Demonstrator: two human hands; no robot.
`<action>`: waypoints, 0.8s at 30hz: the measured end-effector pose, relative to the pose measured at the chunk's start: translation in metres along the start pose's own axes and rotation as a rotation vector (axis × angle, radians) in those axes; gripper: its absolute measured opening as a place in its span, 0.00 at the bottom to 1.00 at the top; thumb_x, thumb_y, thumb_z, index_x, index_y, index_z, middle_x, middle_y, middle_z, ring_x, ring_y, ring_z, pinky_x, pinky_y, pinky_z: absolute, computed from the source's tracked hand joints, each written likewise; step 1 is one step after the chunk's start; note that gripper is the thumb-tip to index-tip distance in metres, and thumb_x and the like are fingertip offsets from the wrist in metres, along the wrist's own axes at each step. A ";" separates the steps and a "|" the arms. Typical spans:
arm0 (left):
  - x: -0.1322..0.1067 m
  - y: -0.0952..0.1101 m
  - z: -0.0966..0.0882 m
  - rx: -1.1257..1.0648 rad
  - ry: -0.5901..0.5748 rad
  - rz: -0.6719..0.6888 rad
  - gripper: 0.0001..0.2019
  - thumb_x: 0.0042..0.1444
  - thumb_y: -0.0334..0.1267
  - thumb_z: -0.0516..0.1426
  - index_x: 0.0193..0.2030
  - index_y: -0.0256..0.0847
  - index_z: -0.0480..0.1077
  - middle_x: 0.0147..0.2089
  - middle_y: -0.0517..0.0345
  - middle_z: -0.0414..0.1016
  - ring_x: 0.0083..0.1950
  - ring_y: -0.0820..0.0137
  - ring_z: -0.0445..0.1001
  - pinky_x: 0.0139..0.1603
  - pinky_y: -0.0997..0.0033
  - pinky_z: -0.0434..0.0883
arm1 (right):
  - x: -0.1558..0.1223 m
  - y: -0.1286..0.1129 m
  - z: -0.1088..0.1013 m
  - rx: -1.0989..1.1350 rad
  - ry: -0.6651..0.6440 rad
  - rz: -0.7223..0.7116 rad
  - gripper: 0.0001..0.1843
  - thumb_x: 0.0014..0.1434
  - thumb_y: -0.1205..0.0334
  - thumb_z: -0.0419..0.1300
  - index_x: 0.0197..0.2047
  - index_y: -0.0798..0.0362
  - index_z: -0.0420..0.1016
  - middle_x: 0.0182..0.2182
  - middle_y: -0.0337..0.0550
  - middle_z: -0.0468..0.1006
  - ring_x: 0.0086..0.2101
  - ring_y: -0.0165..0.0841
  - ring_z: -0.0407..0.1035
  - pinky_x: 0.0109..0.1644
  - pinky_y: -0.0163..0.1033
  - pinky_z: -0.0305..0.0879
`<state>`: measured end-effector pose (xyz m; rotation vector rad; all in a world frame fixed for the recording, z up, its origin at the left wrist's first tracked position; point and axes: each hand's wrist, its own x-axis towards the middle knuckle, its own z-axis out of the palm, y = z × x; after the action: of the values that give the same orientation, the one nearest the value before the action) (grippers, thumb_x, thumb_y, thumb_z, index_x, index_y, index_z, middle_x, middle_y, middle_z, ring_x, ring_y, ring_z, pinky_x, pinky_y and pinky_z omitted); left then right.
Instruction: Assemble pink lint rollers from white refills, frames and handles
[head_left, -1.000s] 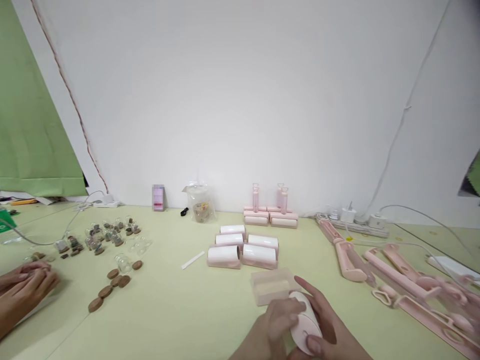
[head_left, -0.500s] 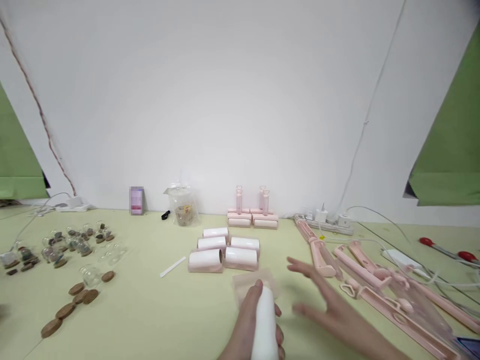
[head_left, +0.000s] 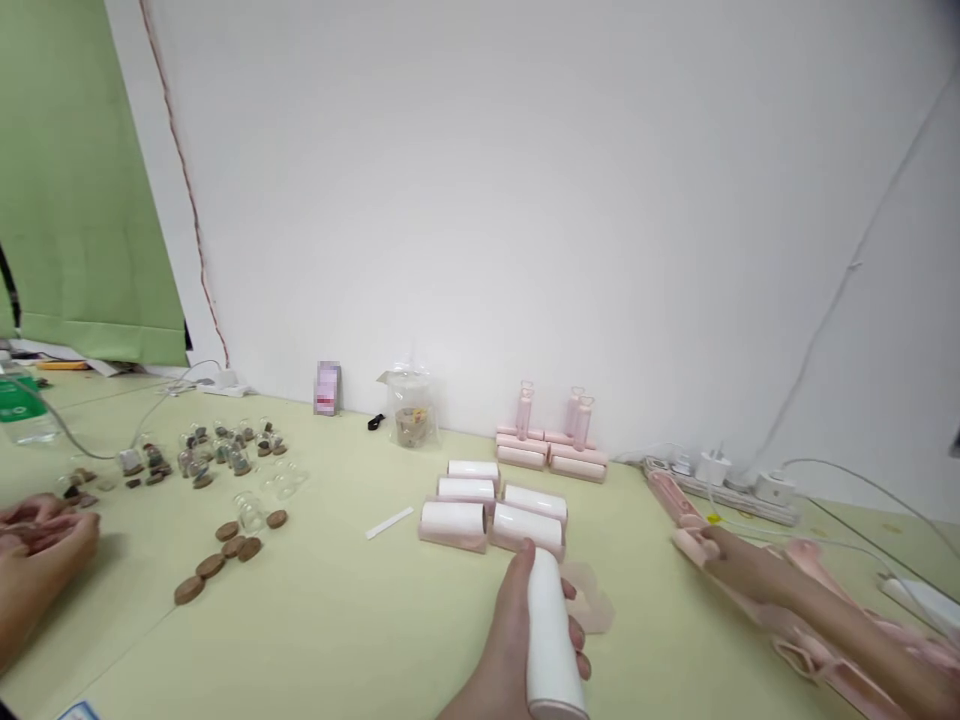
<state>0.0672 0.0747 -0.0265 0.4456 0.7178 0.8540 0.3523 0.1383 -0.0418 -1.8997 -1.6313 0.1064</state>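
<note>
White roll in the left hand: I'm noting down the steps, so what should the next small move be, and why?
Probably close the right hand on the pink piece at its fingertips and lift it a little: the left hand has the white roll firmly wrapped, while the right is over the pink parts, its grip unclear.

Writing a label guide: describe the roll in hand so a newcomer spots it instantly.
Start at the pale green table along the white wall. At the bottom of the view, right of centre, the left hand grips a white roll. Unlike the five rolls lying crosswise just beyond, it is hand-held and points away from the camera.
</note>
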 end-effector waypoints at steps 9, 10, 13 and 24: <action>-0.001 -0.001 0.000 0.066 0.130 0.165 0.24 0.48 0.61 0.49 0.33 0.38 0.63 0.17 0.61 0.66 0.19 0.71 0.70 0.18 0.79 0.62 | -0.031 -0.011 0.001 -0.069 -0.079 0.031 0.15 0.50 0.50 0.52 0.38 0.50 0.65 0.16 0.39 0.70 0.20 0.39 0.67 0.22 0.38 0.55; -0.001 -0.001 -0.001 0.063 0.123 0.175 0.24 0.48 0.61 0.49 0.33 0.38 0.63 0.18 0.61 0.66 0.19 0.72 0.69 0.18 0.79 0.62 | -0.032 -0.013 0.001 -0.087 -0.071 0.027 0.13 0.49 0.53 0.52 0.37 0.50 0.66 0.18 0.40 0.71 0.21 0.39 0.67 0.22 0.37 0.55; 0.001 -0.002 -0.002 0.056 0.104 0.225 0.25 0.48 0.61 0.49 0.33 0.38 0.63 0.20 0.62 0.65 0.18 0.74 0.68 0.21 0.76 0.67 | -0.031 -0.021 -0.007 -0.106 -0.038 0.021 0.09 0.49 0.60 0.51 0.34 0.51 0.66 0.22 0.43 0.72 0.27 0.41 0.69 0.26 0.37 0.54; 0.024 0.002 0.030 0.031 0.179 0.479 0.17 0.51 0.52 0.54 0.41 0.43 0.59 0.31 0.58 0.68 0.37 0.65 0.75 0.36 0.67 0.72 | -0.085 -0.133 -0.011 0.550 -0.349 -0.071 0.23 0.60 0.45 0.39 0.50 0.49 0.59 0.29 0.40 0.76 0.29 0.37 0.71 0.32 0.39 0.65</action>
<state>0.0988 0.0929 -0.0146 0.5858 0.8034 1.3471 0.2224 0.0611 0.0059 -1.4490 -1.6639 0.8095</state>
